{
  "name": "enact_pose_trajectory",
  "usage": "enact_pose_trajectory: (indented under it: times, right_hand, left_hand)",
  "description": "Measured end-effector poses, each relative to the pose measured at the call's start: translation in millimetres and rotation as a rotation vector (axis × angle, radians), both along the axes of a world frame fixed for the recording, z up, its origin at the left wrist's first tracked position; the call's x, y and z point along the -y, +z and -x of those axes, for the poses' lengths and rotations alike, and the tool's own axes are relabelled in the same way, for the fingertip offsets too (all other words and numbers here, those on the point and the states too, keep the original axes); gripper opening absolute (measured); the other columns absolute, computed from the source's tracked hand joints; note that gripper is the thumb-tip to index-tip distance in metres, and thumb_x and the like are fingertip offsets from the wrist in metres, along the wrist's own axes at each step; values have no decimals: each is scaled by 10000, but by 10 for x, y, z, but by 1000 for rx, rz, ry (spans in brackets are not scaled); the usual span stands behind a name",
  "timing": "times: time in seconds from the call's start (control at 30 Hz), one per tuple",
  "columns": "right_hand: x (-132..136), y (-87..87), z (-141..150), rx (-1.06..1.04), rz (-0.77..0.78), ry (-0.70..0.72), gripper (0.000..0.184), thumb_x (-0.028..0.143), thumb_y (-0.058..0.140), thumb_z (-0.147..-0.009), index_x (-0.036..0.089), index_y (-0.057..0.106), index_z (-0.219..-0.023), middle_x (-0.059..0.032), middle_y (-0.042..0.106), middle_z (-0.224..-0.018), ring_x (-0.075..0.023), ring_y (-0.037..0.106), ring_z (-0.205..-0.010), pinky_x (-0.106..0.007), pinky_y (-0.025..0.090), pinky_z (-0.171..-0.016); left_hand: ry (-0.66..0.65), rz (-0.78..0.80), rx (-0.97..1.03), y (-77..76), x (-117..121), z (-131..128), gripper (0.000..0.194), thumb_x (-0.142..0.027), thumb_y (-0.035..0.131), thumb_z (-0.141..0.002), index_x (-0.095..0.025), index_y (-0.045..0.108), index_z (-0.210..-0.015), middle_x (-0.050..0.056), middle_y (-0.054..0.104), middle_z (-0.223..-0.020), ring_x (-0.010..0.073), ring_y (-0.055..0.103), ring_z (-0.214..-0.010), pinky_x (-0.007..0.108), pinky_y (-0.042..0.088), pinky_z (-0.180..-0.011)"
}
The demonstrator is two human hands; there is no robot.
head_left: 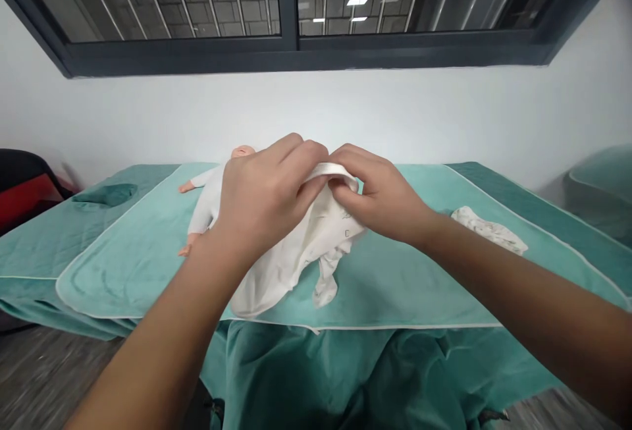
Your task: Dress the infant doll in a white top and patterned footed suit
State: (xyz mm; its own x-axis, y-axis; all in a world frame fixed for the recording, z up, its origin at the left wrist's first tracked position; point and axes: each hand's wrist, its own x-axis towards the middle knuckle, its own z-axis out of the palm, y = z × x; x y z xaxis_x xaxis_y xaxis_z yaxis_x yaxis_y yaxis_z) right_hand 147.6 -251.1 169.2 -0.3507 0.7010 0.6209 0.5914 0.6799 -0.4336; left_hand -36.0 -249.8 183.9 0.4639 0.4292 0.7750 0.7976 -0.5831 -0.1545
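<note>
Between both hands hangs a white baby garment [311, 236] with small printed marks and a bunched sleeve or leg drooping toward the mat. My left hand [271, 186] is closed on its edge, thumb underneath. Close beside it, my right hand [372, 186] pinches the same folded edge from the other side. The lower left part of the cloth rests on the mat. Behind my left hand a baby doll [202, 209] in white clothing lies on the mat, its head and body partly hidden by my hand and forearm.
A light green padded mat [419, 285] covers a bed with darker green bedding [518, 193]. At the right lies a patterned white cloth [488, 229]. A red and black object [32, 189] stands at the far left. Behind the bed is a white wall [345, 114] with a barred window.
</note>
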Motion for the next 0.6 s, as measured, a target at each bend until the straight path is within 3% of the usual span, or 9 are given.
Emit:
enact_pose_trajectory:
  times: [0.17,0.27,0.37,0.5,0.6]
  right_hand:
    - [-21,-57,-184,73,-70,-164,247,100,404,-802,209,606,-891,-22,635,-878,-184,557,-796,-293,400,-689]
    - [4,-57,-242,258,-142,-270,259,96,430,-795,208,623,-927,-41,650,-928,-196,560,-811,-289,363,-648]
    - [100,15,-199,395,-192,-289,200,121,454,-813,213,620,-877,-39,650,-884,-190,546,-768,-282,318,-606]
    - [86,43,-255,364,-116,-308,222,129,459,-813,218,630,-922,-25,668,-894,-189,572,-771,-279,348,-627]
    - [-33,-94,-455,330,-38,-370,270,121,455,-797,215,640,-969,-39,684,-970,-215,609,-860,-293,399,-679]
  left_hand:
    - [108,152,-51,37,81,-56,316,-369,371,-967,-235,657,-965,27,645,-840,194,634,-823,302,436,-704]
    - [106,159,-59,43,91,-22,318,-378,380,-961,-230,661,-957,31,628,-835,196,625,-810,302,432,-700]
    - [88,118,-45,77,115,5,338,-414,381,-963,-226,661,-968,38,616,-855,188,619,-809,291,427,-695]
    - [99,48,-6,132,149,21,365,-413,351,-970,-217,659,-977,42,608,-865,185,613,-823,285,426,-693]
    - [151,61,-7,108,141,60,328,-370,375,-962,-209,661,-970,42,626,-869,192,619,-827,283,426,-687]
